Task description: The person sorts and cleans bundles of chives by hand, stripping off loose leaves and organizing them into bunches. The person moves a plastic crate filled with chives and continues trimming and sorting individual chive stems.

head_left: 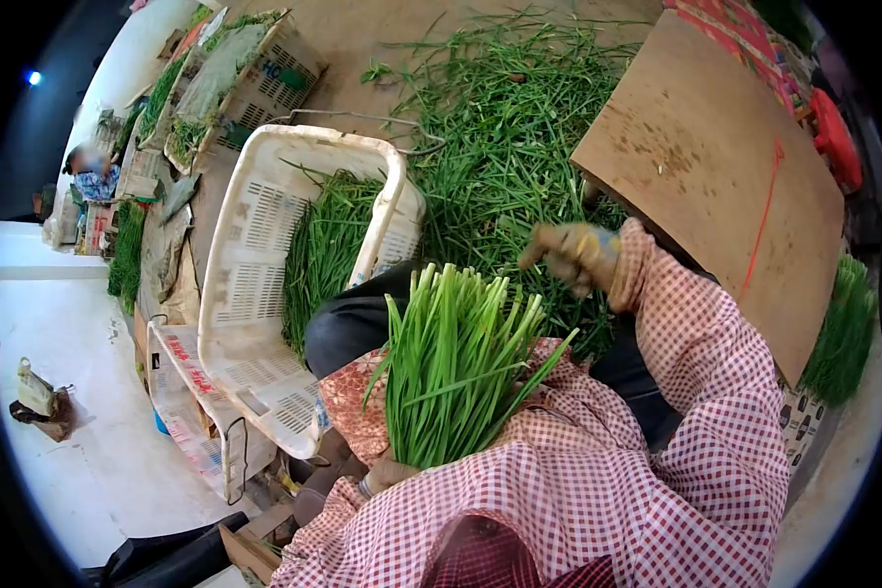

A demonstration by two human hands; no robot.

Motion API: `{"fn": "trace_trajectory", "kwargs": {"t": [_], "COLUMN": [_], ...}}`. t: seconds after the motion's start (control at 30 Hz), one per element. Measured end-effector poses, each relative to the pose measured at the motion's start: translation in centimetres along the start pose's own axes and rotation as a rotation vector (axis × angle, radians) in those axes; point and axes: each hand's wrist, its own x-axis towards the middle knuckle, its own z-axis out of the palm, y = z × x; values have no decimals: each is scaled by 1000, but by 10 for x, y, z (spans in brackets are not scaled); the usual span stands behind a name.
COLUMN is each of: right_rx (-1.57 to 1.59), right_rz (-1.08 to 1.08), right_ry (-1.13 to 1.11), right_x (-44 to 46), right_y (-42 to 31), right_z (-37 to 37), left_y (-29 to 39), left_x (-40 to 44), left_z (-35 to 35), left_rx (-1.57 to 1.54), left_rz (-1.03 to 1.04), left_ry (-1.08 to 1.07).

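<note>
- Above my lap, the green bunch [451,372] fans pale ends up; my left hand [389,476] is at its base, fingers hidden, closure unclear.
- My right hand [576,257] hovers apart from it, fingers bent; I can't tell if they pinch anything.
- My knee [348,328] stands between bunch and white crate [245,260], which holds more greens.
- Beyond lie loose greens [509,127]; a brown board [705,167] slants beside my right forearm.

Leaf heap [504,132] seemingly between crate [254,245] and board [710,186]
</note>
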Motion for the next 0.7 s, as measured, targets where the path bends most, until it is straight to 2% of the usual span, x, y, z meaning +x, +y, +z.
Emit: {"fn": "trace_trajectory", "kwargs": {"t": [0.03, 0.1, 0.17, 0.23, 0.27, 0.33, 0.37, 0.4, 0.47, 0.53, 0.57, 0.6, 0.63, 0.67, 0.7], "right_rx": [-128, -49, -80, 247, -14, -346, -174, -182, -214, -432, -781, -913, -1043, -1044, -1094], "right_rz": [-217, -90, -84, -128, -282, -211, -185, -186, -652, -411, -479, -511, -542, -543, -472], "right_ry": [-287, -39, -16, -7, 10, 502, 661, 658, 326, 110, 63, 110, 157, 160, 137], "right_x": [12, -3, 19, 46, 51, 52, 43, 38, 22, -14, -16, -16, -13, -9, -3], "right_y": [11, -3, 6, 33, 42, 21, 6, 1, 2, -32, -37, -32, -25, -23, -20], "right_z": [-5, 34, 27, 5, -15, -17, -16, -15, -6, 37, 46, 56, 66, 72, 77], "left_y": [0, 0, -1, -1, -2, -3, -3, -3, -4, -4, -4, -3, -4, -3, -4], "left_x": [0, 0, 0, -1, -1, -3, -2, -2, -2, -1, 0, 0, 1, 3, 2], "left_z": [-1, -1, -2, -2, -2, -3, -4, -4, -4, -4, -4, -5, -4, -5, -5], "left_rx": [-3, -14, -22, -31, -36, -47, -53, -57, -67, -68, -71, -64, -72, -73, -74], "left_rz": [-2, 0, 4, 10, 14, 21, 21, 25, 29, 29, 27, 31, 25, 27, 25], "left_ry": [-1, 1, 5, 7, 7, 9, 5, 3, 4, 0, -4, -3, -10, -12, -10]}}
